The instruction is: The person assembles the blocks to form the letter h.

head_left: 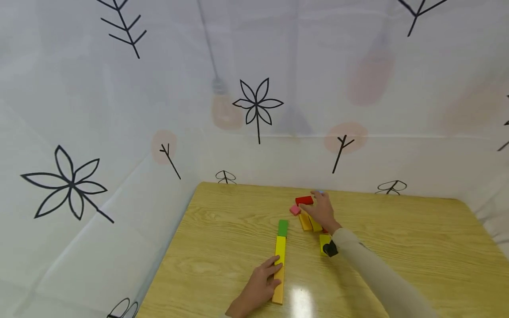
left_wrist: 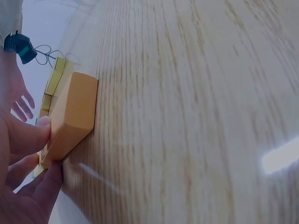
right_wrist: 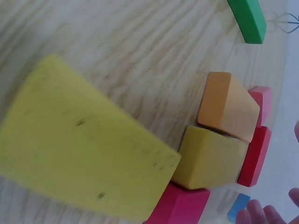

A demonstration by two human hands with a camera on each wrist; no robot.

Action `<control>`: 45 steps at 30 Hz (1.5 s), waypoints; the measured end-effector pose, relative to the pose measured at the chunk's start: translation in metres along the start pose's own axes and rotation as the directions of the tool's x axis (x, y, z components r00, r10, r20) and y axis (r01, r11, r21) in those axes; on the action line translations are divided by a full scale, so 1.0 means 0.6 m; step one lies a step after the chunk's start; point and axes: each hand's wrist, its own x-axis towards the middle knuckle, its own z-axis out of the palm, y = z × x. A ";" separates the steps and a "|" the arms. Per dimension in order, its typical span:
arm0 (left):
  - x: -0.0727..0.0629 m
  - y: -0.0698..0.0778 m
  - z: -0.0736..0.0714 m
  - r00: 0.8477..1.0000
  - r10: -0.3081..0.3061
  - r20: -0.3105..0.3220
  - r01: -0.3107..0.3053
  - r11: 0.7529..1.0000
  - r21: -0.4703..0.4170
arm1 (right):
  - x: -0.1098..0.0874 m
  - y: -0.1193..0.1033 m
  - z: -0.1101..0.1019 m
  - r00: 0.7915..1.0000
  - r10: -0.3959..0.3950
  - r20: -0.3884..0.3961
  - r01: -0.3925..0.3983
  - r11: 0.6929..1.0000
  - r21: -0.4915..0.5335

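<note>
My left hand (head_left: 258, 285) holds the near part of a straight row of blocks: an orange block (head_left: 278, 291), a yellow block (head_left: 280, 247) and a green block (head_left: 282, 228) at the far end. In the left wrist view, thumb and fingers grip the sides of the orange block (left_wrist: 77, 105). My right hand (head_left: 324, 212) hovers over a loose group, fingers spread, holding nothing. Its fingertips are nearest a small blue block (right_wrist: 239, 207). Around it lie a red block (head_left: 304, 200), a pink block (head_left: 295, 210), another orange block (right_wrist: 229, 105) and a yellow block (right_wrist: 212, 158).
Nearer me, a larger yellow block (head_left: 324, 240) lies under the right wrist. A magenta block (right_wrist: 180, 205) sits beside the group. The wooden table (head_left: 222, 229) meets a patterned white cloth (head_left: 294, 163) at its back and left edges.
</note>
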 end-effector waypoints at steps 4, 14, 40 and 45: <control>-0.001 -0.001 -0.002 1.000 -0.001 -0.018 0.001 1.000 0.022 | 0.016 -0.009 0.010 0.997 0.070 -0.009 -0.071 0.996 -0.061; 0.001 -0.001 0.001 1.000 0.011 -0.008 -0.010 0.999 0.035 | 0.026 -0.008 0.031 0.980 0.191 -0.055 -0.196 0.974 -0.110; 0.000 -0.004 0.002 0.997 0.069 -0.021 -0.067 0.996 0.063 | 0.041 0.026 0.043 0.998 0.003 0.056 -0.010 0.993 0.118; 0.000 -0.003 0.001 0.998 0.054 -0.027 -0.053 0.998 0.046 | 0.041 0.005 0.036 0.994 -0.051 0.098 0.030 0.979 0.203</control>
